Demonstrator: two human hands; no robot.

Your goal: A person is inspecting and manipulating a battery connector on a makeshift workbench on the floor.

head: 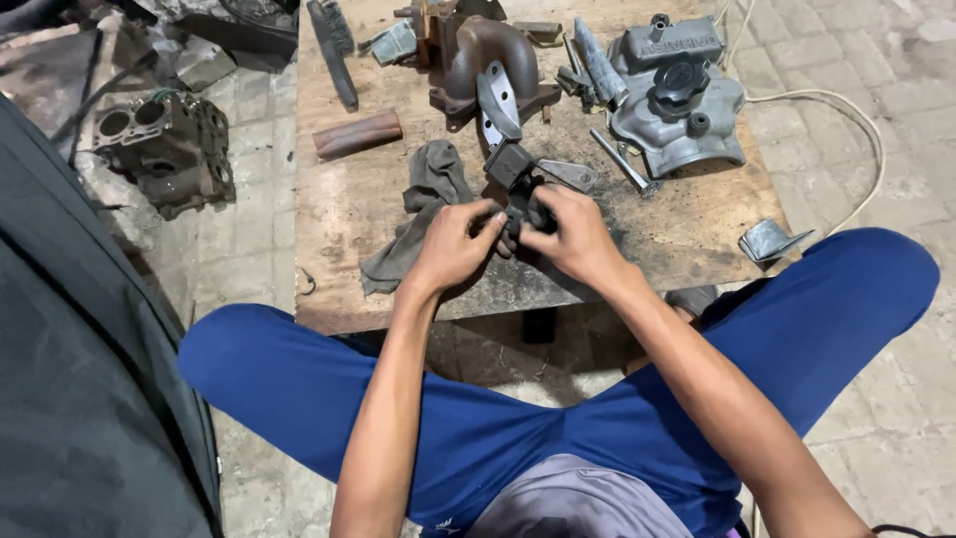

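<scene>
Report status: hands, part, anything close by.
Left hand and right hand both gripping the dark part over the table. Rag beside left hand. Bracket just behind the part.

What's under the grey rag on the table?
The rag lies crumpled on the wooden table, so only bare, stained wood shows around it. Its lower end runs under the left hand. Whatever its folds cover can't be seen.

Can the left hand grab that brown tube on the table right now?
Probably not right away: the left hand and right hand both grip the small dark part. The path to the brown tube looks free, with only the grey rag nearby.
</scene>
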